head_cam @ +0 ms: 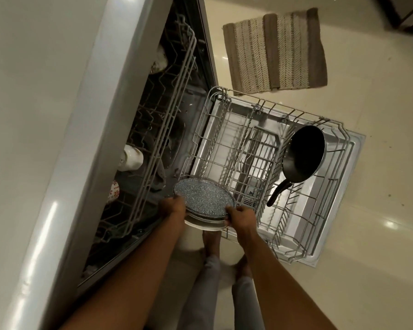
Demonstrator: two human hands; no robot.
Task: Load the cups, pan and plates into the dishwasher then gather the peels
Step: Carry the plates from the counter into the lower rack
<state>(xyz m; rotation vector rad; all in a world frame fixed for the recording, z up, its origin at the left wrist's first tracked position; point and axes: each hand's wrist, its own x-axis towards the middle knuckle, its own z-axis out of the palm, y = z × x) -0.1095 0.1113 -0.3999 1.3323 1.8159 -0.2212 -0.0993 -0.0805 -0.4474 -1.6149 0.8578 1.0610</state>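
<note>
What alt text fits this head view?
Both hands, left hand and right hand, grip a stack of plates over the pulled-out lower rack, where a black pan leans; cups sit in the upper rack.

1. Single head-worn camera is looking steeply down from standing height, facing forward over the pulled-out lower rack [267,163] and open dishwasher [167,115].
2. Wide-angle lens is bending the edges; the floor mat [274,51] is lying farthest, the forearms nearest.

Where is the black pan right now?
In the head view, the black pan stands tilted on its side in the pulled-out lower rack, on the right, its handle pointing back toward the person, well right of the held plates.
</note>
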